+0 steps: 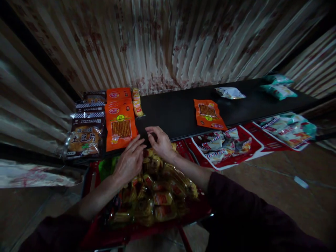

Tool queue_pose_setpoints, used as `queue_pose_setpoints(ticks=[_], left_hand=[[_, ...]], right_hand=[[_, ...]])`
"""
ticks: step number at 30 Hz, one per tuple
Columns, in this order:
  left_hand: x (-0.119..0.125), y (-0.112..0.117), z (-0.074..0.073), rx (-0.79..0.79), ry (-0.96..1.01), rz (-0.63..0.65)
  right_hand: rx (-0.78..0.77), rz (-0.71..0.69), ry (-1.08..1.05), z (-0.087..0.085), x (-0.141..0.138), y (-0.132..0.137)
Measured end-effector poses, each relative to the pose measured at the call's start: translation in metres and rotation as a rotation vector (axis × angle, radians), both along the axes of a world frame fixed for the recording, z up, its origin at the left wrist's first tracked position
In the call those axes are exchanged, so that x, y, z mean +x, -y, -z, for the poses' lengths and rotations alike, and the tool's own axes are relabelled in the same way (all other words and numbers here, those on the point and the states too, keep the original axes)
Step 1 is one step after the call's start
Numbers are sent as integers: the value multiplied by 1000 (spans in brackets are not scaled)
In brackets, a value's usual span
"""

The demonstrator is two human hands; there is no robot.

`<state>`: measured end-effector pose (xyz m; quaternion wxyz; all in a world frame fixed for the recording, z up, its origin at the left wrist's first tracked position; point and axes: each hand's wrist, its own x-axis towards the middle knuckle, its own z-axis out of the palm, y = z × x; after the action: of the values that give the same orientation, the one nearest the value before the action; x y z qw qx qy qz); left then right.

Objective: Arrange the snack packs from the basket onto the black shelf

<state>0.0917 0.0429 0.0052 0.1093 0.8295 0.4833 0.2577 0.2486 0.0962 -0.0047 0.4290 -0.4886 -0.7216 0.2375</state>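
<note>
My left hand (pixel 129 160) has its fingers stretched out at the shelf's front edge, by the lower right corner of an orange snack packet (pixel 121 129). Just right of it, my right hand (pixel 162 142) is over the black shelf (pixel 168 113), thumb and forefinger apart with nothing visible between them. Below both hands lies a heap of small snacks in clear yellowish wrappers (pixel 162 197), resting on a red stool or tray (pixel 190 218). Behind the orange packets, a small yellow-and-red wrapped snack (pixel 137 101) stands near the back wall.
Dark potato-chip bags (pixel 88 134) stand at the shelf's left end. A lone orange packet (pixel 210 113) lies mid-shelf, with a white packet (pixel 230 92) and teal packets (pixel 279 90) farther right. A red-and-white bag of packets (pixel 227 147) sits below the front edge.
</note>
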Motion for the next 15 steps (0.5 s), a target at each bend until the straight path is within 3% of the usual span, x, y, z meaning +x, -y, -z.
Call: queue_pose_setpoints(ticks=[3,8,11,15], left_hand=[[-7,37,23,-135,73,-74],[-7,85,50,-296,93,-193],[2,102,58,-408,84,-174],[14,107,70,-559,59,-127]], right_hand=[[-16,-65,31,13,1,43],[-210,-121,170,41,6,92],[-258,-147,190,50,10,108],[-309,-174,222,55,18,117]])
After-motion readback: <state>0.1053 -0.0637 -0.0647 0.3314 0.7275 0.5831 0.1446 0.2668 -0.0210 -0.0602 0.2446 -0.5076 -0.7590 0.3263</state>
